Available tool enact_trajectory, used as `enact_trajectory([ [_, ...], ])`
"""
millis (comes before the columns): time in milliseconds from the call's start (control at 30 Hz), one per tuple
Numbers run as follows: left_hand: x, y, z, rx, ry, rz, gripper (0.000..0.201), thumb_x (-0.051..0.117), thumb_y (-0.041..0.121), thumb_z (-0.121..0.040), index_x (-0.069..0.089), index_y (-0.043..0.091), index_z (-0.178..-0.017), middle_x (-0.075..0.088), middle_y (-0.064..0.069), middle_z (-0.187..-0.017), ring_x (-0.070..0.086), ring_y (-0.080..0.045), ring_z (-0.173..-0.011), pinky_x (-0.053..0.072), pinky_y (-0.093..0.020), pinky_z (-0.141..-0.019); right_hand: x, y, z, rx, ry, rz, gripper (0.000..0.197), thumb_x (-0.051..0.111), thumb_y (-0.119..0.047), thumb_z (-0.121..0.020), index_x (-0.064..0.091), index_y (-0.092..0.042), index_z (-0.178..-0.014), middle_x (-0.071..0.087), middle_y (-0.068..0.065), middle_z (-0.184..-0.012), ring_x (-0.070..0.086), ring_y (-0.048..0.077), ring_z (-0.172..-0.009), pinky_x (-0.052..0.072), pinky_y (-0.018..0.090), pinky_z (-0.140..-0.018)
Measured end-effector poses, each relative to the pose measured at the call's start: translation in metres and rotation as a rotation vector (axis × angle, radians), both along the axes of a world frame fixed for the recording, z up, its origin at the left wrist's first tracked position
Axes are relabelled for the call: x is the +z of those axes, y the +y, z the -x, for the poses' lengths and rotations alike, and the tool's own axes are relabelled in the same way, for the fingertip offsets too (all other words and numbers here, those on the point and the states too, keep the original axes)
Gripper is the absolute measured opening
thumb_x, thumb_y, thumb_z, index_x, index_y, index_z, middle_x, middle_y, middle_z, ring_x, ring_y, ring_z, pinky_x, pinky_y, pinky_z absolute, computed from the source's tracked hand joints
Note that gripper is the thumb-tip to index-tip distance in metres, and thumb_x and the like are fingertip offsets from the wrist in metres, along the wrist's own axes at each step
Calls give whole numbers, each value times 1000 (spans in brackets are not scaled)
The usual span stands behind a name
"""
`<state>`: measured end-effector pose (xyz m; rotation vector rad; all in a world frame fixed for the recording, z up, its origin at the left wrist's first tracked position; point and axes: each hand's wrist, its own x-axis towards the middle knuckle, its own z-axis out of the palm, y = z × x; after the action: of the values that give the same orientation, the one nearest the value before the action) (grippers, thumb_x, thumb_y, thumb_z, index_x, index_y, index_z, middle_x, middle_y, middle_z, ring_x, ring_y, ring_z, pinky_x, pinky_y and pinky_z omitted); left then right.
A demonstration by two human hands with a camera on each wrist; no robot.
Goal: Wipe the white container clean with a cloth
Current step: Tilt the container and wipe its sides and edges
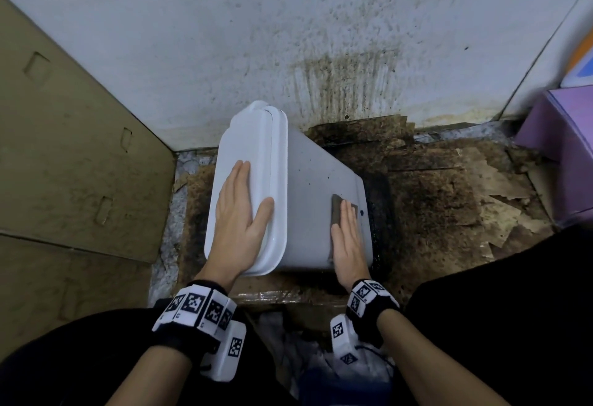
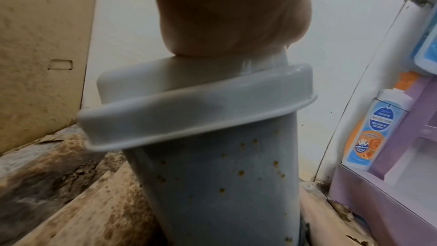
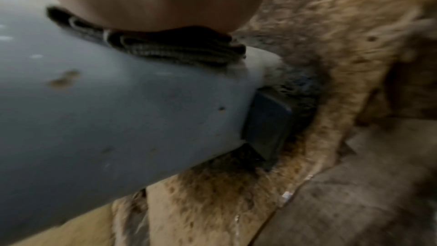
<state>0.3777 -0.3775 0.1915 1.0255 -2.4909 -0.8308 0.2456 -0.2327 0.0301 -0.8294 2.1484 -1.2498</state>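
Note:
A white container (image 1: 308,187) with a lid (image 1: 250,149) stands tilted on the stained floor, its side face turned up toward me. My left hand (image 1: 239,213) lies flat on the lid, fingers straight. My right hand (image 1: 348,235) presses a folded grey-brown cloth (image 1: 337,210) flat against the container's side, near its lower end. Brown specks dot the container wall (image 2: 212,184) in the left wrist view. The right wrist view shows my palm on the cloth (image 3: 165,46) above the container (image 3: 118,119), with a dark base piece (image 3: 267,126) at its end.
Stained, torn cardboard (image 1: 449,206) covers the floor. A dirty white wall (image 1: 288,36) stands behind. A brown cardboard box (image 1: 64,149) is on the left. A purple box (image 1: 564,149) sits at right, with a soap bottle (image 2: 376,128) in it. My dark-clothed knees flank the container.

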Motion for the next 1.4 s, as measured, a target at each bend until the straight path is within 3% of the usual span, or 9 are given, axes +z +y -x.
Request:
enact_trajectory([
  [133,1,0,0,-1,10,-12,82,31,58,-95,14,16,-163,13,-1,-171,11,-13,-156,5,-28,-126,-36,3,16,10,-56,-109,57,18,-25,-109,-2,-16,-161,-14,-3,-168,-17,10,-154,-3,39,-127],
  [267,1,0,-1,8,19,-24,81,33,58,-95,15,17,-163,14,1,-170,10,-7,-155,2,-18,-122,-42,8,23,-35,33,-102,64,16,-44,-104,23,-8,-157,10,11,-167,5,23,-156,1,31,-127],
  [400,2,1,-1,8,16,-21,81,32,57,-95,15,17,-163,13,2,-170,7,1,-150,1,-16,-121,-47,6,22,-25,48,-134,73,9,-48,-101,28,-2,-154,12,15,-167,5,26,-156,-2,28,-126],
  [500,2,-1,-2,14,23,-35,82,32,57,-94,15,16,-163,14,0,-170,10,-5,-153,6,-26,-124,-40,5,18,-62,54,-118,69,11,-45,-103,22,-3,-157,7,13,-168,3,23,-156,-5,25,-124],
  [633,1,-3,-4,21,24,-55,83,32,58,-93,15,16,-163,15,0,-170,12,-10,-154,8,-32,-126,2,-4,-4,-80,-106,-70,64,15,-40,-101,-3,-24,-160,-14,-9,-165,-14,9,-153,-7,31,-124],
  [967,-5,-8,-6,14,41,-47,82,33,56,-95,15,13,-162,15,-5,-170,14,-17,-155,12,-42,-128,68,-18,-46,37,-10,160,60,14,-45,-104,5,-29,-161,-5,-13,-169,-10,0,-153,-7,26,-124],
  [1167,-5,-9,-10,8,68,-84,80,37,54,-96,16,15,-162,16,-1,-169,16,-17,-156,15,-48,-128,25,-4,-19,55,112,112,57,23,-36,-107,8,-27,-162,0,-9,-170,-3,6,-155,4,35,-126],
  [1267,-5,-11,-11,14,89,-114,78,38,54,-96,16,18,-162,16,3,-169,15,-14,-156,15,-49,-128,-8,6,-3,-55,-2,20,62,15,-49,-103,6,-29,-161,-4,-9,-169,-7,4,-155,4,38,-127],
  [1400,-5,-11,-12,17,96,-117,78,40,54,-96,18,20,-162,19,5,-168,17,-12,-155,16,-49,-127,-34,14,10,-192,-148,-93,61,18,-40,-105,6,-22,-161,-2,-3,-170,-5,14,-156,-3,32,-126],
])
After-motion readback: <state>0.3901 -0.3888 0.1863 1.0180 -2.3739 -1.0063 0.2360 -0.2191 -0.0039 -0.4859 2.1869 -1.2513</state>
